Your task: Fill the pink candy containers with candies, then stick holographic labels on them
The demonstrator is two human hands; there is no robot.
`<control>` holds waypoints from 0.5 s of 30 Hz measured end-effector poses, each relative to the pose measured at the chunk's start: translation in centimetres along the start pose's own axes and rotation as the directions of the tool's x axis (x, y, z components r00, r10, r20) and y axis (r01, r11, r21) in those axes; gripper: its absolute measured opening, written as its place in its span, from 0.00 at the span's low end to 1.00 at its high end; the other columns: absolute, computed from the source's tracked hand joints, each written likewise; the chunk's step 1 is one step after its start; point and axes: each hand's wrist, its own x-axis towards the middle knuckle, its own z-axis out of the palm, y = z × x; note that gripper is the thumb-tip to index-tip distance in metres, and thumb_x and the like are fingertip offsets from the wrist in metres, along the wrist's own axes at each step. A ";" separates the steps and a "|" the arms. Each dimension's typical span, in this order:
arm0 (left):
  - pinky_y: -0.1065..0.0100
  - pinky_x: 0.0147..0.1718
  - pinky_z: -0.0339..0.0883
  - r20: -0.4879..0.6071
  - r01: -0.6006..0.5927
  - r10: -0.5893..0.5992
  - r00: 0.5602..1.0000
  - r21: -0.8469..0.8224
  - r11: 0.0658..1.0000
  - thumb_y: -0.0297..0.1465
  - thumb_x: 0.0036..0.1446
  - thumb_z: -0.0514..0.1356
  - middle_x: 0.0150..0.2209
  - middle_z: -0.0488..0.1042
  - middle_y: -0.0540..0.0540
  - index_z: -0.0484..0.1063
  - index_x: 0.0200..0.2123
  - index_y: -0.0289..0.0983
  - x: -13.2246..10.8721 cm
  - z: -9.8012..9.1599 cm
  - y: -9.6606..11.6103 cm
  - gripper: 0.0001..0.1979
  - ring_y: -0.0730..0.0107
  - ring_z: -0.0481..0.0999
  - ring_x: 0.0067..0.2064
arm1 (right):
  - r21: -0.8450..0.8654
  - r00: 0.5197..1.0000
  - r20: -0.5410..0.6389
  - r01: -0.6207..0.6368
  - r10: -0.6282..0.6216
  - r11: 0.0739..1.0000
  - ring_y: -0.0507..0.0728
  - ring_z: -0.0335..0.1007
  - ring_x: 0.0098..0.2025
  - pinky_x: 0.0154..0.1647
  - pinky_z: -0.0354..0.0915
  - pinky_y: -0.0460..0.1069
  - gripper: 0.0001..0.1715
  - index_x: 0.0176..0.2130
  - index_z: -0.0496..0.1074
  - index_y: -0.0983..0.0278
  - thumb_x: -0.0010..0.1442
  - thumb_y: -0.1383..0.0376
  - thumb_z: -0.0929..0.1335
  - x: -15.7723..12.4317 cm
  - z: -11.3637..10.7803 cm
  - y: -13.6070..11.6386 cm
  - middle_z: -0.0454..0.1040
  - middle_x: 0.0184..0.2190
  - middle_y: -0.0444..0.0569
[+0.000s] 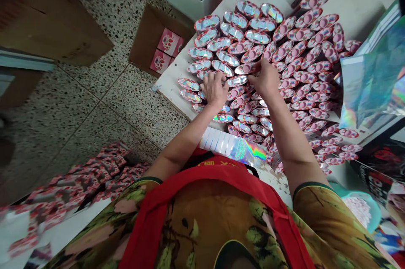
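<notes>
Many upright oval packs (240, 47) with red-and-pink edges stand close together on the white table. Some tops show a pink round piece, others a shiny holographic cover. My left hand (215, 90) rests over the packs at the left side, fingers bent down; what they grip is hidden. Just to its right, my right hand (266, 80) has thumb and fingers drawn together at the end of an oval pack (244, 68) with a pink round piece. Anything small in that pinch is not visible. A sheet of holographic strips (234, 144) lies at the near table edge.
An open cardboard box (142, 41) with pink cartons sits on the speckled floor to the left. Shiny bags (370, 87) stand at right, above a teal bowl (375, 210) of small pale pieces. More red-and-white packs (95, 172) lie at lower left.
</notes>
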 end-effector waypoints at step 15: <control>0.60 0.45 0.70 0.777 -0.628 0.514 0.364 -0.203 0.751 0.28 0.67 0.59 0.45 0.77 0.38 0.80 0.44 0.34 -12.9 -4.2 -0.6 0.09 0.54 0.75 0.49 | -0.079 0.695 0.719 0.042 0.028 0.996 0.59 0.75 0.43 0.39 0.59 0.50 0.12 0.41 0.79 0.61 0.68 0.62 0.66 -18.1 1.3 2.1 0.81 0.39 0.50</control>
